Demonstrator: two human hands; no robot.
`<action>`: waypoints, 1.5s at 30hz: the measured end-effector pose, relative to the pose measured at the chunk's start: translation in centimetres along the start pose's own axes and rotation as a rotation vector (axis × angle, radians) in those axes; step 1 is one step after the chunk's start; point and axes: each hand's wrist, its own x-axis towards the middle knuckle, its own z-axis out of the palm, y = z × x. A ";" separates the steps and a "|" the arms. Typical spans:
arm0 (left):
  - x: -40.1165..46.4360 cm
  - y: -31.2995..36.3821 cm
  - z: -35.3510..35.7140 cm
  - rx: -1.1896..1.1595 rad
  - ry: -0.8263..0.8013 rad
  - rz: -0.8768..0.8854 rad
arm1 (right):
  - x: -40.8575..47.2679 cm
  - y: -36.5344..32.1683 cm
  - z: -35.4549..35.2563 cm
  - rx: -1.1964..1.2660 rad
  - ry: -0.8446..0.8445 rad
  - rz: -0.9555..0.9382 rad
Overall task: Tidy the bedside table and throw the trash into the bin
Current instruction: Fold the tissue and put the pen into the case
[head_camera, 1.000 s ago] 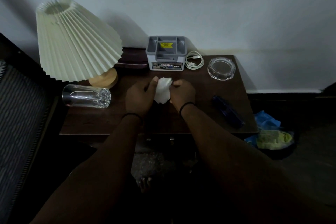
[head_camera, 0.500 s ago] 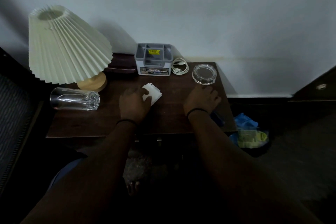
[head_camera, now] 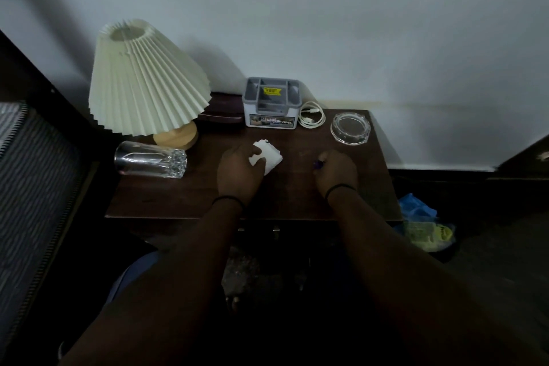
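Head view: a tissue [head_camera: 266, 156] is gripped by the left hand [head_camera: 240, 170] on the surface [head_camera: 166, 196]; a blue object [head_camera: 318, 164] is pinched by the right hand [head_camera: 337, 171].

Dark wooden bedside table [head_camera: 184, 199], clear glass tumbler [head_camera: 150, 159], white paper tissue [head_camera: 269, 156]

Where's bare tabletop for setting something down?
Bare: the front strip of the bedside table below the tipped glass, and the patch between left hand and right hand. Crowded: back edge, with lamp, organizer box, cable, ashtray.
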 end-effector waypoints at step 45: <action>14.9 -3.5 1.0 -0.774 0.034 -0.932 | 2.4 -3.9 3.5 0.059 0.045 -0.228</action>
